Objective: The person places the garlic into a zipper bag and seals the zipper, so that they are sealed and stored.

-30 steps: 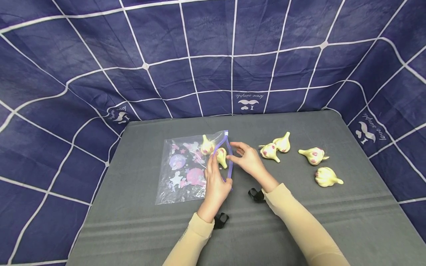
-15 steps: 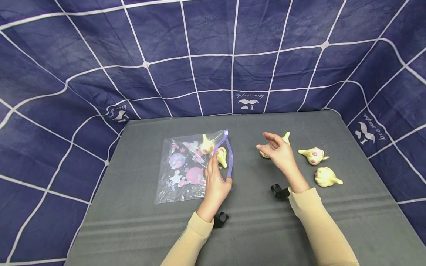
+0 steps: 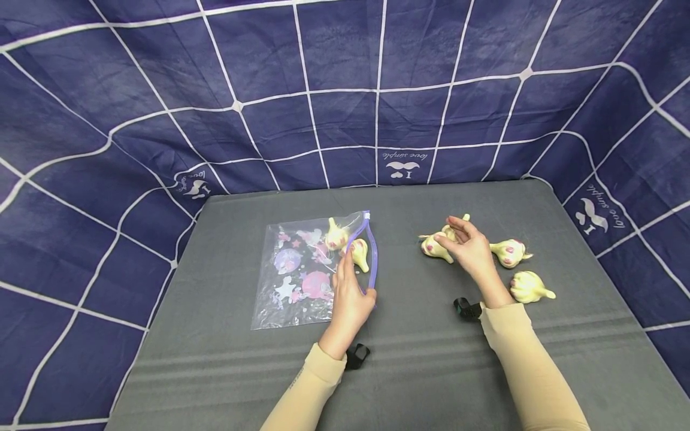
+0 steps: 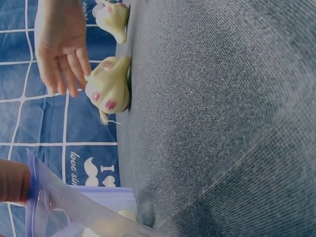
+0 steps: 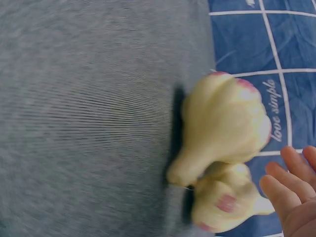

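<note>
A clear zip bag (image 3: 293,293) with pink and white prints and a purple zip edge lies flat, its mouth gaping to the right. Two garlic bulbs are in it, one deeper (image 3: 336,238) and one near the mouth (image 3: 360,256). My left hand (image 3: 350,302) holds the bag by its mouth; a finger (image 4: 14,181) shows at the purple rim in the left wrist view. Over two touching garlic bulbs hovers my right hand (image 3: 470,248), fingers loosely extended, holding nothing. The nearer bulb (image 5: 224,118) and the farther bulb (image 5: 227,200) appear beside its fingers (image 5: 291,185).
Farther right on the grey table (image 3: 215,371) lie two more garlic bulbs, one behind (image 3: 508,252) and one nearer me (image 3: 528,287). A blue checked cloth (image 3: 345,120) stands around the back and sides.
My right hand has left the bag's mouth and moved right to the pair of garlic bulbs. My left hand and the bag have stayed in place.
</note>
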Available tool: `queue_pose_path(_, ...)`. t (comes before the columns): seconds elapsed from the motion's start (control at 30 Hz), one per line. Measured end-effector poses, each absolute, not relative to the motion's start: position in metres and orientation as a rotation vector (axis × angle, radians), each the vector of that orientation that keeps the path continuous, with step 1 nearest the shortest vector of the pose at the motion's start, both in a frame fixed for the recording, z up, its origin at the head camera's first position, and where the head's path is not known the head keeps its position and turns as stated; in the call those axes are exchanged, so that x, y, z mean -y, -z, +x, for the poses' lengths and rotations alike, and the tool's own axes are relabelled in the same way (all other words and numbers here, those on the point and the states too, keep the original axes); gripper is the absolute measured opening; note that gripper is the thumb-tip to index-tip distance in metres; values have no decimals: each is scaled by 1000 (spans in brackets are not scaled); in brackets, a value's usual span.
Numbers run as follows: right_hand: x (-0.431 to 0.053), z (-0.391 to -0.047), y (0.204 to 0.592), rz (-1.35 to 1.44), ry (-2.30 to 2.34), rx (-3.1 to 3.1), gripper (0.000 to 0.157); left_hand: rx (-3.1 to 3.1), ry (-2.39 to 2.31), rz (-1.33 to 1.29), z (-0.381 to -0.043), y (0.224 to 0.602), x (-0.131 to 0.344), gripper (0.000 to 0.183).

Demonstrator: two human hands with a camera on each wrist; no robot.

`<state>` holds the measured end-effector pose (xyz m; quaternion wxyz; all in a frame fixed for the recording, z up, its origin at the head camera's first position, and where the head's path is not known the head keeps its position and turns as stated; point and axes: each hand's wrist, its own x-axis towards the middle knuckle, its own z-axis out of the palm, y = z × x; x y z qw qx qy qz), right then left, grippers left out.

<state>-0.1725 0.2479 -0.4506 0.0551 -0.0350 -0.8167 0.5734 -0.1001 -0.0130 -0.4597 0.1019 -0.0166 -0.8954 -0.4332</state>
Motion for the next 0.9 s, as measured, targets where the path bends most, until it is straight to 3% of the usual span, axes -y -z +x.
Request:
queue_pose_path(0.3,-239,-177,469,-128,-1769,2529,68,2647,1279,-44,-101,460,13,98)
queue_pose_path(0.57,-236,-180,477,-119,-1569,2842,87,2646,1290,-37,-101,460,11,96)
queue_pose_path(0.9,-229,-181,484,-77,-1415,2893,85,2636,1303,-31,-100,460,11,97)
